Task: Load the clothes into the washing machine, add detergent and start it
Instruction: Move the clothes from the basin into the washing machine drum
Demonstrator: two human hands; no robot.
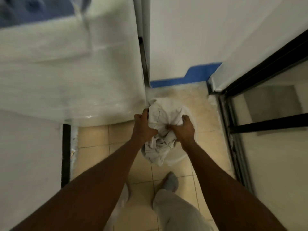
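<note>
We see a bundle of pale clothes (162, 117) bunched over a white bucket (179, 158) on the tiled floor (93, 137), just right of the plastic-wrapped washing machine (70, 84). Our left hand (143, 125) and right hand (185, 129) both clutch the fabric, fingers curled tight. A socked foot (170, 181) stands below

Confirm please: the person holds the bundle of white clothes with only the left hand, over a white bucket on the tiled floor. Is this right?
Not quite. The head view shows both hands gripping the bundle of white clothes: the left hand on one side and the right hand on the other. The rest stands: it is over a white bucket on the tiled floor.
</note>
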